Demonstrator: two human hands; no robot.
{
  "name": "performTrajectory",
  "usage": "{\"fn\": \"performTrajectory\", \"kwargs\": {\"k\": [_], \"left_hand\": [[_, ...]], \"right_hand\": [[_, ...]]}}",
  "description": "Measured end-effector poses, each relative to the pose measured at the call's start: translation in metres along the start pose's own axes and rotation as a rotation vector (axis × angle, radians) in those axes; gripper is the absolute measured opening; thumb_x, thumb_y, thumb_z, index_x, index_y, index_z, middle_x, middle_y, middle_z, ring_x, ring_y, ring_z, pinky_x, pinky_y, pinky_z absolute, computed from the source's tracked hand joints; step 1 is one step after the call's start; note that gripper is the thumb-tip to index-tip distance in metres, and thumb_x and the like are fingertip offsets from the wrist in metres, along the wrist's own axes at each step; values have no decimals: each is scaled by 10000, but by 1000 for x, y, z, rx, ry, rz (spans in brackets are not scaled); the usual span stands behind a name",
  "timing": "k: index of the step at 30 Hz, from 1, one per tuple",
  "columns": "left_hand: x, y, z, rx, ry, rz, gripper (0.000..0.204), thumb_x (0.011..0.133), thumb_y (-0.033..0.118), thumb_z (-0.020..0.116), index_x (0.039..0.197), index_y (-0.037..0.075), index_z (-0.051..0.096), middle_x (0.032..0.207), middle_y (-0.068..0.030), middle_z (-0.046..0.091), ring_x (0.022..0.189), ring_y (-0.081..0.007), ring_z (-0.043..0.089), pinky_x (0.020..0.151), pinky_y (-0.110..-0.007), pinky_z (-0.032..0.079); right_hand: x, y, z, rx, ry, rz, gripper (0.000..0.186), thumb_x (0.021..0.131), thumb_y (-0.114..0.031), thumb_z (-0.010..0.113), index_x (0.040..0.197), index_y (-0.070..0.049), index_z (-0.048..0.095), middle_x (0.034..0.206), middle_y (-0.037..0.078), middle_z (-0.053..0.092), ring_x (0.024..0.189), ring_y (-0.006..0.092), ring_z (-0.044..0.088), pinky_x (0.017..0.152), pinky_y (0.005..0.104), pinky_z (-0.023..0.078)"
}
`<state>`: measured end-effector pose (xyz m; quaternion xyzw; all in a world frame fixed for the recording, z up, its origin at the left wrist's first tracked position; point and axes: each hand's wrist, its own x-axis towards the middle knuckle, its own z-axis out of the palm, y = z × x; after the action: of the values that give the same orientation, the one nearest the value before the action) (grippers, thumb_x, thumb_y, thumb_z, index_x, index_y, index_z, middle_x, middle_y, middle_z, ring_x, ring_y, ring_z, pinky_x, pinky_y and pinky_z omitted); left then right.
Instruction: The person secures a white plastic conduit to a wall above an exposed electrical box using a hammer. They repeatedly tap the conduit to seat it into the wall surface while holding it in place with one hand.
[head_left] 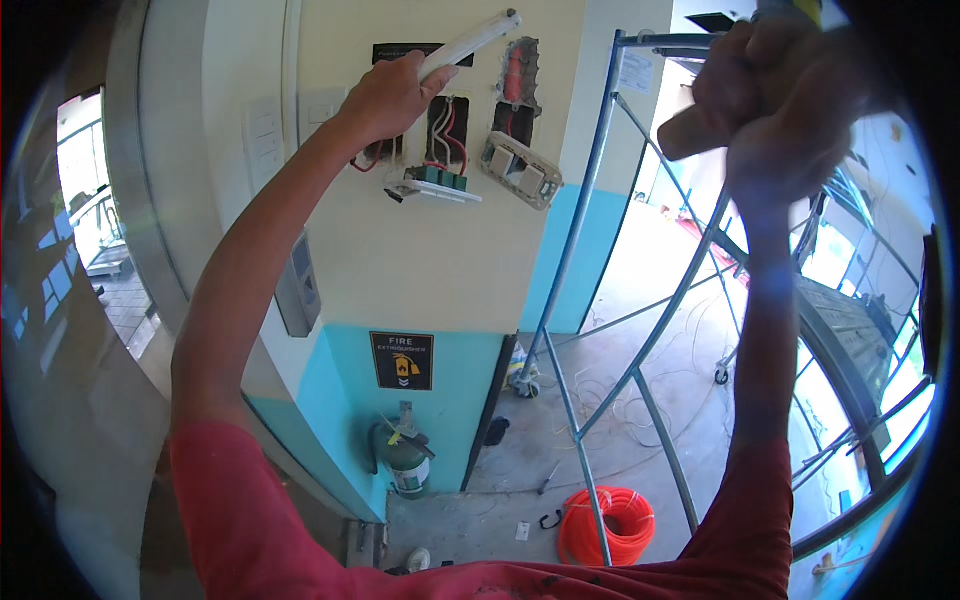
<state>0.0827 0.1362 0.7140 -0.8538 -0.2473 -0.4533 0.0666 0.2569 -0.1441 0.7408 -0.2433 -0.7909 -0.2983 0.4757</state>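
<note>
My left hand [388,98] is closed around a pale, straight bar [470,46] with a dark end, slanting up to the right in front of the wall. Raised at the upper right, my right hand [785,120] is smeared by motion. It grips a tan-handled tool [688,136], whose blunt round end sticks out leftward; its other end is hidden. Below my left hand, a switch plate with green terminal blocks [438,184] hangs by red and white wires from a wall box [448,130]. Beside it, a second switch plate [521,170] hangs tilted under a rough-edged cutout [519,75] showing red tubing.
Metal scaffolding [590,215] stands close on the right. An orange coil of tubing [607,527] lies on the floor, with loose wires [625,400] behind it. A fire extinguisher [405,462] hangs low on the wall under a black sign [402,361]. A door frame [150,150] is at left.
</note>
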Motion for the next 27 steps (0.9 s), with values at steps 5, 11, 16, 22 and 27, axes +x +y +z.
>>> {"fn": "performTrajectory", "kwargs": {"k": [5,11,16,22,27], "left_hand": [[11,-13,11,-57,112,90,594,956,538,421,1046,-34,552,701,-193,622,647,-348,624,647,-445,489],[0,-5,19,21,148,66,563,960,515,432,1040,-29,556,680,-190,620,602,-349,623,599,-447,502],[-1,-1,11,35,110,41,538,957,512,438,1019,-9,557,656,-194,621,605,-357,635,598,-464,505],[4,-14,23,107,178,111,532,956,514,442,997,-4,556,619,-172,609,587,-334,633,596,-454,507],[4,-7,11,60,104,48,546,955,519,439,1030,-8,561,635,-166,615,587,-325,633,598,-449,508]], "right_hand": [[-33,58,48,-361,-225,865,579,941,-559,456,824,-5,576,550,40,522,439,126,511,397,260,421],[-7,-1,16,-457,-94,598,576,923,-570,481,846,-7,579,596,32,535,452,106,534,401,251,437],[1,-21,1,-127,17,106,386,1000,-357,383,826,-52,543,543,1,451,428,52,425,376,232,291],[-48,52,52,-288,-179,1010,448,948,-478,504,800,-57,551,577,-16,487,451,59,454,404,225,380],[-17,-3,28,-289,-95,896,307,917,-356,542,847,-57,548,615,0,488,457,103,451,395,251,366]]}}
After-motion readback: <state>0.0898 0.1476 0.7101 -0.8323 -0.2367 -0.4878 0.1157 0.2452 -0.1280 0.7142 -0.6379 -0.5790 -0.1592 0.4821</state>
